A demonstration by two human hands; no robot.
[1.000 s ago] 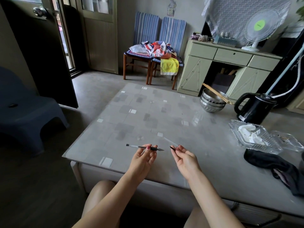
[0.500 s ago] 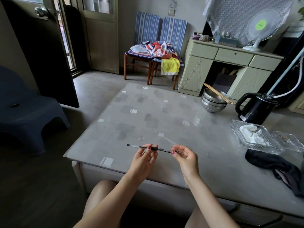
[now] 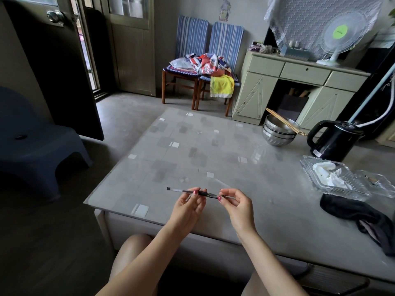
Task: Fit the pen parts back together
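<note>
Above the near edge of the glass-topped table (image 3: 192, 159), two bare hands meet over a pen. The left hand (image 3: 188, 207) has its fingers curled up around the pen barrel (image 3: 181, 190), thumb and fingertips pinching it near the black grip section; the clear barrel runs out to the left, level, ending in a small dark cap end. The right hand (image 3: 237, 205) pinches a thin refill (image 3: 223, 196) between thumb and forefinger, its remaining fingers loosely curled. The refill lies in line with the barrel, and its near end sits right at the tip of the pen; whether it is already inside the tip is too small to tell. Both hands hover just above the table surface, close together, with both forearms coming up from the bottom of the view.

Further back on the table stands a stack of steel bowls (image 3: 277, 133) with chopsticks (image 3: 284, 121) laid across the rim. To the right of them is a black electric kettle (image 3: 333, 139). Nearer the right edge sits a clear glass tray (image 3: 316, 182) holding crumpled white tissue (image 3: 327, 174), and a dark cloth (image 3: 361, 214) lies just in front of it. Beyond the table, two striped chairs (image 3: 205, 60) carry piled clothes, and a white fan (image 3: 339, 37) stands on a pale green cabinet (image 3: 299, 88).
</note>
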